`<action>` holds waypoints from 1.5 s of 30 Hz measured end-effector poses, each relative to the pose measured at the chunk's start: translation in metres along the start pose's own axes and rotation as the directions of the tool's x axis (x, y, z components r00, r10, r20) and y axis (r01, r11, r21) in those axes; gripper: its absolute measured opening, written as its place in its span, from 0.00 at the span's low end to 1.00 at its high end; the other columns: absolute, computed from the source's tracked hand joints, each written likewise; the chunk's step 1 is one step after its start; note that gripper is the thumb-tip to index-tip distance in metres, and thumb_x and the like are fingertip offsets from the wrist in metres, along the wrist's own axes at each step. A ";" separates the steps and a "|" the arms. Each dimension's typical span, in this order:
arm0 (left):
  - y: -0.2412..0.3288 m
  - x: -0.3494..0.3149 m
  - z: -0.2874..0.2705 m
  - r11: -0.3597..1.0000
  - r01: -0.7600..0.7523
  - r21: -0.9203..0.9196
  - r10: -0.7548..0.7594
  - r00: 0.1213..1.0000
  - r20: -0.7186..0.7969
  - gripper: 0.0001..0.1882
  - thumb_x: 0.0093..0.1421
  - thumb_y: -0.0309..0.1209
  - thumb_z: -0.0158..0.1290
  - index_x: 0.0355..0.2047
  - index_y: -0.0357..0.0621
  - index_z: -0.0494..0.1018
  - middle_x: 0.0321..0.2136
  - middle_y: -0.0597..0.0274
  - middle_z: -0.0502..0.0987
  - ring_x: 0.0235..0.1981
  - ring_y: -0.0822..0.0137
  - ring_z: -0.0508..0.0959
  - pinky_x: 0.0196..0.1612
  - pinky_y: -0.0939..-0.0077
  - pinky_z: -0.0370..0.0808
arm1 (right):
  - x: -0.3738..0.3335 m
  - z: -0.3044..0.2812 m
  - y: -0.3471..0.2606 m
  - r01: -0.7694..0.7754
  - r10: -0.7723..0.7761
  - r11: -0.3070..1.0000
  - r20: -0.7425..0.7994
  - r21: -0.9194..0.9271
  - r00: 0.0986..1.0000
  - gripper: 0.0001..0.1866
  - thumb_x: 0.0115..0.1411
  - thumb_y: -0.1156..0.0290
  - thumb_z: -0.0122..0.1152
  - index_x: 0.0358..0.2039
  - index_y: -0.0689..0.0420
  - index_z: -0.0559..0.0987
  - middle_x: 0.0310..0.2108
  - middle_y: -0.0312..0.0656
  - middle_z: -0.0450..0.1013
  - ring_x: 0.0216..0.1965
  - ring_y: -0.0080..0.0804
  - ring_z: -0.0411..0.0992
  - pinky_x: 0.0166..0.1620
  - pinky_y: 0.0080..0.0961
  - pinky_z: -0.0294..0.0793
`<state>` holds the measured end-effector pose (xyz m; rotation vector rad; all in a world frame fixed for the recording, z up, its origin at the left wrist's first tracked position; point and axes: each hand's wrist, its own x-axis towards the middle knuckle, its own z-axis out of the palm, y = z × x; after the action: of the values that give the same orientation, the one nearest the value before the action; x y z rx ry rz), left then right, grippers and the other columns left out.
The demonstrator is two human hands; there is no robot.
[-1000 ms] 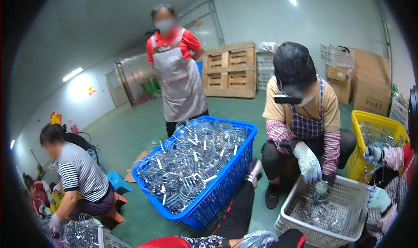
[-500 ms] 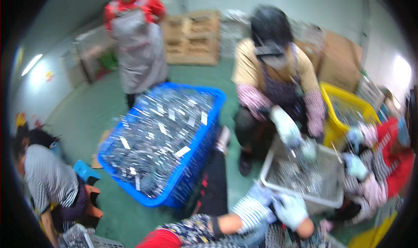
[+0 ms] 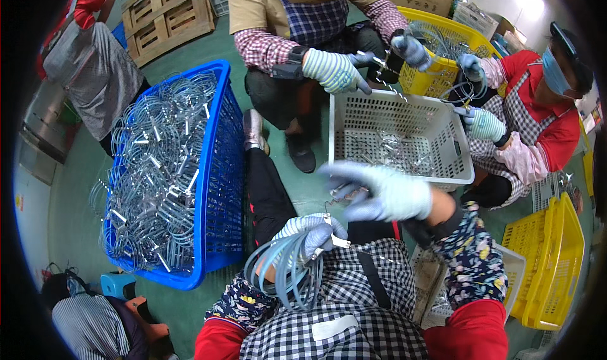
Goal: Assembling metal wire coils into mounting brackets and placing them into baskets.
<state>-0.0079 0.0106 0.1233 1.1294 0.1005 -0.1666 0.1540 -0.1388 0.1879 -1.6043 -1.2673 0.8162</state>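
In front of my checked apron, my gloved left hand (image 3: 303, 230) is closed on a coil of blue-grey cable (image 3: 292, 274), whose loops hang below my fingers. A small metal fitting (image 3: 326, 221) and a white tag (image 3: 340, 241) stick out beside the thumb. My gloved right hand (image 3: 386, 192) hovers to the right of it, by the near rim of a pale grey basket (image 3: 338, 129). Motion smears its fingers, and I cannot tell if they hold anything. Small metal pieces (image 3: 404, 154) lie inside that basket.
A blue basket (image 3: 221, 151) heaped with similar coils stands at left. Across from me a gloved co-worker (image 3: 335, 72) holds a metal strand; another (image 3: 484, 123), at right, handles a cable loop. Yellow baskets (image 3: 550, 252) stand at right, another yellow one (image 3: 414, 81) behind the grey basket.
The view has turned and tilted down, so the blue basket shows farther left. My hands, close together before, are now apart. The coil in my left hand has become visible.
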 end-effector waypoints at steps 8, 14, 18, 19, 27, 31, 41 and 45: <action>-0.006 -0.007 -0.009 0.999 -0.051 0.009 0.051 0.998 -0.040 0.33 0.56 0.59 0.45 0.40 0.37 0.73 0.32 0.49 0.77 0.29 0.64 0.74 0.34 0.74 0.71 | 0.018 0.033 0.023 -0.064 0.090 0.989 -0.201 0.134 0.975 0.14 0.62 0.61 0.48 0.41 0.55 0.77 0.26 0.42 0.76 0.29 0.30 0.76 0.35 0.23 0.74; 0.005 0.003 0.000 0.990 -0.129 0.057 0.116 0.973 0.198 0.25 0.62 0.47 0.44 0.36 0.32 0.73 0.29 0.55 0.76 0.28 0.70 0.73 0.34 0.77 0.70 | 0.013 0.023 0.014 0.038 -0.011 0.981 -0.140 0.189 0.990 0.16 0.62 0.62 0.48 0.44 0.57 0.75 0.27 0.41 0.76 0.29 0.27 0.76 0.35 0.22 0.74; 0.001 0.007 0.011 0.981 -0.186 0.057 0.173 0.967 0.185 0.24 0.61 0.45 0.45 0.25 0.32 0.73 0.21 0.53 0.74 0.23 0.67 0.72 0.29 0.75 0.69 | 0.011 0.023 0.019 0.017 0.014 0.967 -0.120 0.253 0.993 0.15 0.62 0.64 0.49 0.41 0.60 0.77 0.25 0.41 0.76 0.26 0.24 0.74 0.33 0.20 0.74; 0.000 0.002 0.014 0.969 -0.207 0.135 0.186 0.971 0.152 0.26 0.61 0.47 0.43 0.21 0.33 0.73 0.18 0.53 0.74 0.21 0.64 0.73 0.27 0.73 0.70 | 0.011 0.026 0.019 0.014 0.018 0.965 -0.119 0.261 0.993 0.15 0.62 0.64 0.49 0.41 0.60 0.77 0.25 0.41 0.76 0.26 0.24 0.74 0.33 0.20 0.74; -0.030 0.013 0.003 0.963 -0.269 0.035 0.271 0.950 -0.156 0.24 0.60 0.48 0.47 0.29 0.35 0.73 0.20 0.64 0.72 0.19 0.78 0.67 0.23 0.83 0.64 | 0.025 0.042 0.077 -0.095 0.136 0.884 -0.057 0.459 0.989 0.26 0.59 0.61 0.55 0.54 0.64 0.65 0.38 0.45 0.74 0.33 0.27 0.73 0.36 0.20 0.75; -0.012 0.017 -0.005 0.857 -0.308 0.412 0.428 0.872 -0.239 0.22 0.63 0.47 0.43 0.29 0.38 0.70 0.23 0.60 0.71 0.23 0.72 0.69 0.30 0.78 0.66 | -0.022 0.013 0.074 -0.066 0.168 0.737 -0.088 0.673 0.982 0.32 0.56 0.68 0.58 0.59 0.60 0.58 0.47 0.50 0.68 0.42 0.31 0.71 0.43 0.23 0.73; -0.031 0.023 0.007 0.362 -0.569 0.738 0.844 0.536 -0.001 0.07 0.53 0.22 0.51 0.33 0.38 0.72 0.19 0.59 0.72 0.20 0.64 0.73 0.25 0.72 0.70 | -0.010 0.065 0.043 -0.050 0.454 0.677 -0.363 0.734 0.814 0.21 0.62 0.58 0.50 0.35 0.68 0.75 0.24 0.43 0.74 0.22 0.23 0.72 0.27 0.18 0.74; -0.040 0.019 0.011 0.388 -0.624 0.679 0.867 0.497 -0.038 0.05 0.57 0.27 0.50 0.32 0.39 0.72 0.19 0.60 0.72 0.19 0.65 0.72 0.25 0.73 0.69 | -0.010 0.066 0.035 -0.105 0.517 0.602 -0.286 0.792 0.807 0.24 0.63 0.54 0.47 0.33 0.68 0.74 0.25 0.46 0.74 0.21 0.26 0.73 0.25 0.20 0.75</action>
<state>0.0033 -0.0175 0.0886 1.7273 -0.1547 0.9843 0.1055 -0.1347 0.1302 -1.2129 -0.1623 0.9070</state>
